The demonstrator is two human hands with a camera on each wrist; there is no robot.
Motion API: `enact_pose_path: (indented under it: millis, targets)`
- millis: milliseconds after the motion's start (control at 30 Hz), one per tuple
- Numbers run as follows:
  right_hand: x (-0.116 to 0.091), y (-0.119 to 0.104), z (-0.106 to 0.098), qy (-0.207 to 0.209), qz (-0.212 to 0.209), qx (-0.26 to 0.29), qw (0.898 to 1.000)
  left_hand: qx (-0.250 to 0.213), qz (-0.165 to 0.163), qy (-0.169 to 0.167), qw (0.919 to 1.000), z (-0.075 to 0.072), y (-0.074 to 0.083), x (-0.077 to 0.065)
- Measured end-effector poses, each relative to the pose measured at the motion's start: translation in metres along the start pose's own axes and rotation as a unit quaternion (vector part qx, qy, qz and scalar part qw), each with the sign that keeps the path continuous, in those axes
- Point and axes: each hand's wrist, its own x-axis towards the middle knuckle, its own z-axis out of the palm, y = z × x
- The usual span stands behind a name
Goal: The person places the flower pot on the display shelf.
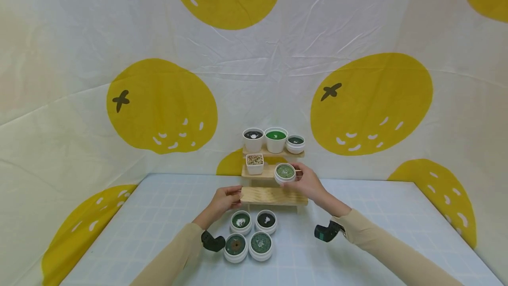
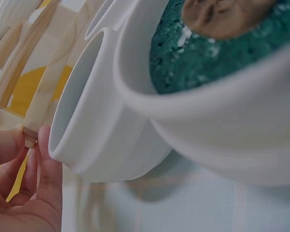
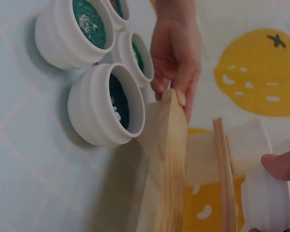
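Observation:
My right hand (image 1: 308,183) holds a round white pot (image 1: 285,174) with a green speckled top at the right end of the middle tier of a small wooden stand (image 1: 274,196). In the right wrist view only part of this pot (image 3: 266,200) and a thumb show. My left hand (image 1: 224,200) pinches the left end of the stand's lowest shelf; the left wrist view shows thumb and fingers around the shelf end (image 2: 31,133). A square white pot (image 1: 255,165) with pale bits on top stands on the middle tier, left of the held pot.
On the top tier stand white pots with a dark top (image 1: 253,139), a bright green top (image 1: 275,140) and a dark green top (image 1: 295,144). Several round white pots (image 1: 261,246) are grouped on the table (image 1: 158,215) before the stand. A fruit-patterned cloth (image 1: 254,92) hangs behind.

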Motion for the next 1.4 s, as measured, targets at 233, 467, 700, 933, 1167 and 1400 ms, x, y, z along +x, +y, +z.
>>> enact_pose_path:
  millis: [233,467,700,933,1167,1400]
  targets:
    - [0.016,-0.006,0.005,0.011,-0.009,0.002,1.000,0.007,-0.002,0.002,1.0000,0.001,-0.003,0.002]
    - [0.026,-0.003,0.010,0.016,-0.012,0.011,1.000,0.008,0.000,0.002,1.0000,0.000,-0.003,0.003]
    - [0.031,-0.005,0.014,0.021,-0.016,0.025,0.999,0.000,-0.003,0.004,1.0000,0.000,-0.003,0.004]
    - [0.033,-0.009,0.018,0.023,-0.009,0.029,0.999,0.004,-0.004,0.004,1.0000,0.000,-0.004,0.005]
    - [0.035,-0.007,0.019,0.025,-0.005,0.050,0.998,0.009,-0.006,0.004,0.9999,0.000,-0.002,0.003]
    - [0.035,-0.004,0.021,0.032,-0.016,0.067,0.997,0.012,-0.006,0.004,0.9999,0.000,-0.002,0.002]
